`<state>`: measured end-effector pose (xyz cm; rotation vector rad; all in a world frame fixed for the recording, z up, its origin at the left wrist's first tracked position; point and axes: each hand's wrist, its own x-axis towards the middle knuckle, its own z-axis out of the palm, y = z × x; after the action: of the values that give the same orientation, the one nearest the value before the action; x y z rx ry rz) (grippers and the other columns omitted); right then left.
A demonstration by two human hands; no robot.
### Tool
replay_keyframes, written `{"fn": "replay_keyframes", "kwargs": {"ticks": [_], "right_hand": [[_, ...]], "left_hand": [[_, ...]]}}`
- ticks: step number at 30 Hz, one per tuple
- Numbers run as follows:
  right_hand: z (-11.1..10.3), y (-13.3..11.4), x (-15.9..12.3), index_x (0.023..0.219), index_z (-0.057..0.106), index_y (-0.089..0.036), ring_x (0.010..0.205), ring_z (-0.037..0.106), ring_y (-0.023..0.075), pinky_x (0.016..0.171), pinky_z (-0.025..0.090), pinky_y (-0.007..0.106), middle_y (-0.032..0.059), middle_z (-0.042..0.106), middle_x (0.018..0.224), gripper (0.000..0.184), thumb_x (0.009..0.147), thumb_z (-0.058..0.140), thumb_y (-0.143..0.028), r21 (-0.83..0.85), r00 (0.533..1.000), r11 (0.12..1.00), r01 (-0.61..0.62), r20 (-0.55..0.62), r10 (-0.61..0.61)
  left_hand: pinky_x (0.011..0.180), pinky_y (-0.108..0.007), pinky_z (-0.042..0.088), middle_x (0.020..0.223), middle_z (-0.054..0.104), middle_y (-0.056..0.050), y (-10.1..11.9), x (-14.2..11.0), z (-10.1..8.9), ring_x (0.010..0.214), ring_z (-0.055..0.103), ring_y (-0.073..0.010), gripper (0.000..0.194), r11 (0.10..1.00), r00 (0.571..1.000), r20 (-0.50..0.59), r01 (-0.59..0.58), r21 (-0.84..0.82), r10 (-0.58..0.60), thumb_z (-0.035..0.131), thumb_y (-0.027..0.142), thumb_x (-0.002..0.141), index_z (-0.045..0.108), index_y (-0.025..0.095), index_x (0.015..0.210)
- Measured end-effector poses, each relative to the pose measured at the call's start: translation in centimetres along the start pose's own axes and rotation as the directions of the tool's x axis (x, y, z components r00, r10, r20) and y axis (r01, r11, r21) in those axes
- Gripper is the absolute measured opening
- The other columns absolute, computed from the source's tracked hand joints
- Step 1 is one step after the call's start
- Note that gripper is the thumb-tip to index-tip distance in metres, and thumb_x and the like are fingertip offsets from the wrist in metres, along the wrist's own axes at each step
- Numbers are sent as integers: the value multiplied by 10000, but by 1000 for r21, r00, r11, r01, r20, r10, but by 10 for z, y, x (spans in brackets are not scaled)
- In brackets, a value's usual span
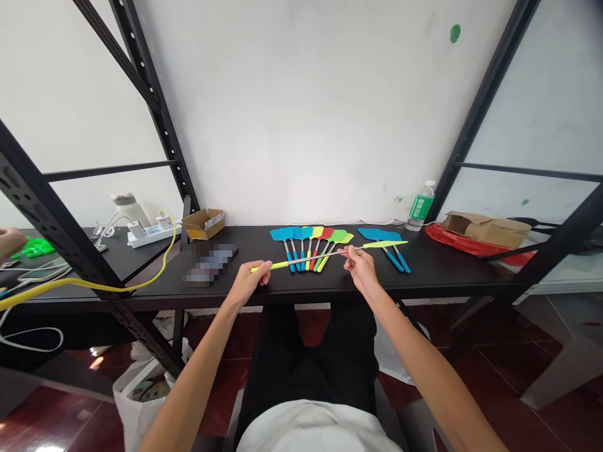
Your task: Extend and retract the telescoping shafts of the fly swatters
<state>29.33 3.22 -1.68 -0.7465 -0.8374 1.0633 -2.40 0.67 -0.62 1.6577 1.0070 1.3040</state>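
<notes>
A yellow-green fly swatter (387, 244) with a long metal rod is stretched level above the table's front part. My left hand (253, 277) is closed round its handle at the left end. Near the swatter's flat head, seen almost edge-on, my right hand (360, 266) pinches the rod. Behind the rod lies a row of several shorter fly swatters (318, 232) in blue, yellow, red and green, heads toward the wall. Right of that row, several blue fly swatters (372, 234) lie partly covered by the held one.
A small cardboard box (203, 225) and a blurred-out flat item (211, 265) lie on the black table (254, 251) at left. A water bottle (421, 207) stands at right, beside a red bag (464, 243) with brown cardboard. A yellow cable (162, 260) crosses the left shelf post. Another person's hand (10, 243) shows far left.
</notes>
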Motion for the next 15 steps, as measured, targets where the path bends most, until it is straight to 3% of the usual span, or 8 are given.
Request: {"fn": "replay_keyframes", "kwargs": {"ticks": [15], "right_hand": [[5, -4, -1, 714, 702, -153, 429, 486, 58, 426, 426, 202, 72, 734, 680, 395, 621, 887, -489, 42, 993, 998, -44, -108, 48]], "left_hand": [[558, -249, 352, 671, 615, -19, -2, -1, -2, 560, 454, -112, 288, 995, 996, 4, -95, 32, 95, 681, 430, 844, 639, 161, 750]]}}
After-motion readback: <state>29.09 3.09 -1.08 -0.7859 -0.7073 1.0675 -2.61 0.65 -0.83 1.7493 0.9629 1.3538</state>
